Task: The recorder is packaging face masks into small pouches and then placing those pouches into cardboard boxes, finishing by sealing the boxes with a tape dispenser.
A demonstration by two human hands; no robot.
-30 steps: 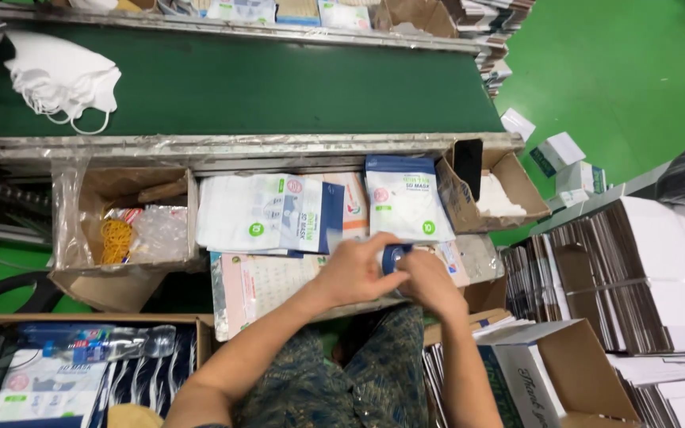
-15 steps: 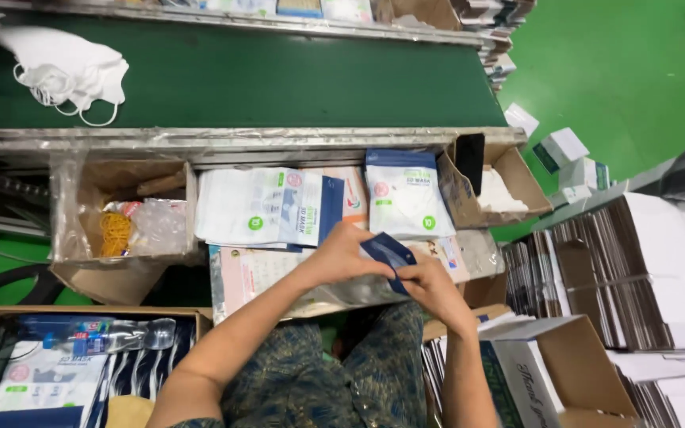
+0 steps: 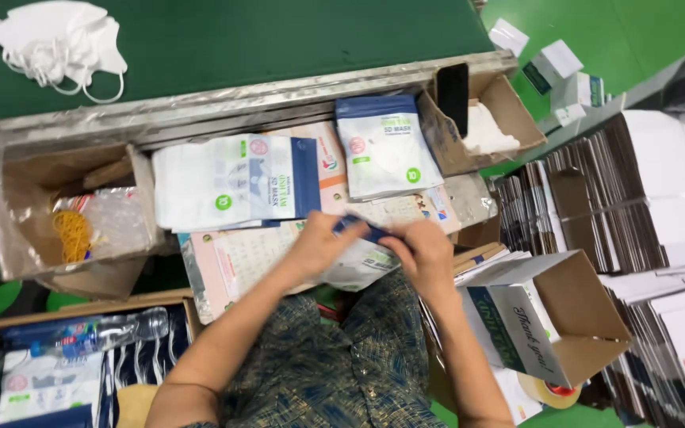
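- A green conveyor belt (image 3: 263,40) runs across the top, from ten to one o'clock, edged below by a dull metal rail (image 3: 223,99).
- The floor (image 3: 644,32) is painted glossy green, showing at one to two o'clock and again in a strip at nine o'clock.
- Stacks of flattened cartons (image 3: 588,214) fill the three o'clock side.
- An open cardboard box (image 3: 33,230) sits at nine o'clock under the rail.
- Light seems even and overhead, though no lamp is in view.
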